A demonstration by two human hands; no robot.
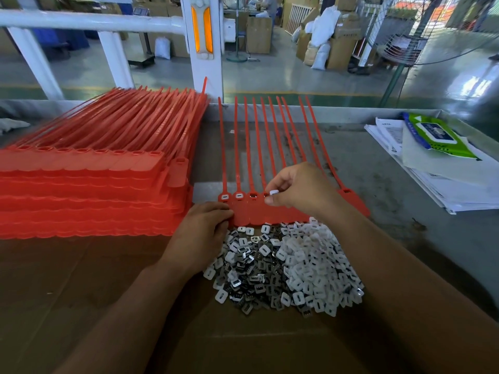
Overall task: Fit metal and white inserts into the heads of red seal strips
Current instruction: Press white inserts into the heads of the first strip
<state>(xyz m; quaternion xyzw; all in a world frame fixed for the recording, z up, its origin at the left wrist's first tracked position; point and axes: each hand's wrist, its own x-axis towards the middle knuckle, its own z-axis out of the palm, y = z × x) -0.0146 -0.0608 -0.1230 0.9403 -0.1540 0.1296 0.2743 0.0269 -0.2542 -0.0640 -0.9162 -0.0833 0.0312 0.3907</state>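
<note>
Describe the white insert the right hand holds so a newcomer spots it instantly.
Right of the tall stack of red plastic seal strips lies a single flat row of red strips. The right hand hovers over its heads, pinching a small white rectangular insert at its fingertips. Unlike the loose heap of white and metal inserts below, it is held in the air.

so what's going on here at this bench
A person is fitting inserts into a row of red seal strips laid on the bench. The left hand grips the row's left edge. The right hand pinches a white insert in its fingers over the fourth head. The first two heads already show white inserts; the third shows only metal. A pile of metal and white inserts lies in front, and a stack of red strips sits to the left.
</note>
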